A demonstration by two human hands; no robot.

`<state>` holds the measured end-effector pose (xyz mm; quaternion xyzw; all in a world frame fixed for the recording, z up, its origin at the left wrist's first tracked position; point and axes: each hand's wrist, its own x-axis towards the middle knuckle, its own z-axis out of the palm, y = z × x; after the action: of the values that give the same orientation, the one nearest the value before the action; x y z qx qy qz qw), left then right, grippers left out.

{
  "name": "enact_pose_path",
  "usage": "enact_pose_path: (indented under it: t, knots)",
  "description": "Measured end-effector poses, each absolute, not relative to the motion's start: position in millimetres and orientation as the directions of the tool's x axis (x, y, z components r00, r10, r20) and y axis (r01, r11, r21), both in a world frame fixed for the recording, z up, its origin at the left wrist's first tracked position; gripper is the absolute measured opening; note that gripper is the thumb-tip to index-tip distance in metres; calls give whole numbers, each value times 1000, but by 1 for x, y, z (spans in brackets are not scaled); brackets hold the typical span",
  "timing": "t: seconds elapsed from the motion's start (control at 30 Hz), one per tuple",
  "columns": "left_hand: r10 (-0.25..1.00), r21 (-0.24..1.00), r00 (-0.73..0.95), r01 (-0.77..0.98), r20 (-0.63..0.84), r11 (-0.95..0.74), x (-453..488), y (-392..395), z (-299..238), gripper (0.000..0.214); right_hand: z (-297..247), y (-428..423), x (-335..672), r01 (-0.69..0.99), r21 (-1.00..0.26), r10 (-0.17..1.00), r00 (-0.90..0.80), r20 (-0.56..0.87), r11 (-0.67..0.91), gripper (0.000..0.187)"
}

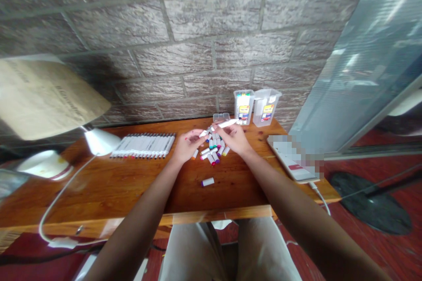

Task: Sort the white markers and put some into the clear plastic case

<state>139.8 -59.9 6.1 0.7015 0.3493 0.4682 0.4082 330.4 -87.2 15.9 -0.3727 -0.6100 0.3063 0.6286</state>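
My left hand (188,145) pinches a small white marker cap (203,133). My right hand (234,138) grips a white marker (228,124), whose near end points at the cap. Whether the two pieces touch, I cannot tell. Below and between my hands lies a pile of loose white marker caps (213,150) with coloured ends. One cap with a purple end (208,181) lies apart, closer to the table's front edge. To the left, a row of white markers (143,145) with dark ends rests side by side on the wooden table (132,189).
Two clear plastic cases (244,107) (265,109) stand by the brick wall; the left one contains markers. A clear lid (221,117) lies beside them. A lamp (102,141) and paper cup (46,165) are left, a corded flat device (293,158) right.
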Motion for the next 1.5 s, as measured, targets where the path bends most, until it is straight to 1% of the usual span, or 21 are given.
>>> enact_pose_path:
  t: [0.1,0.27,0.4,0.47,0.57,0.73,0.87,0.97,1.03,1.13,1.27,1.37,1.5]
  knots:
    - [866,901,330,91,375,-425,140,-59,6,41,14,-86,331,95,-818,817,58,574,567,32]
    - [870,902,311,79,382,-425,139,-58,4,40,17,-86,332,119,-813,804,126,582,570,33]
    - [861,894,330,97,386,-438,139,-59,5,38,18,-88,332,116,-804,801,80,593,584,33]
    - [854,886,334,98,399,-453,139,-60,5,37,18,-90,331,159,-794,801,29,598,587,33]
    - [852,884,335,100,401,-456,139,-60,6,38,18,-92,331,269,-757,790,-22,613,595,33]
    - [858,889,342,118,382,-443,138,-58,6,39,21,-96,331,408,-673,749,-42,661,617,30]
    - [869,889,299,118,394,-443,136,-56,6,39,23,-99,327,444,-661,741,-11,671,605,32]
    - [871,892,303,117,386,-436,136,-56,7,39,24,-100,325,453,-661,744,-8,668,598,37]
    - [869,895,313,106,383,-432,136,-57,8,39,25,-99,327,463,-674,750,31,661,575,40]
    - [866,898,315,79,390,-433,136,-57,8,39,26,-95,336,443,-716,736,166,657,539,39]
    - [874,900,301,93,382,-426,136,-57,9,39,26,-88,345,333,-774,719,296,629,539,38]
    - [875,902,307,101,374,-421,137,-57,9,41,25,-88,342,259,-814,759,298,579,520,41]
    - [872,902,297,70,388,-425,137,-57,8,42,22,-92,331,194,-824,805,185,563,532,41]
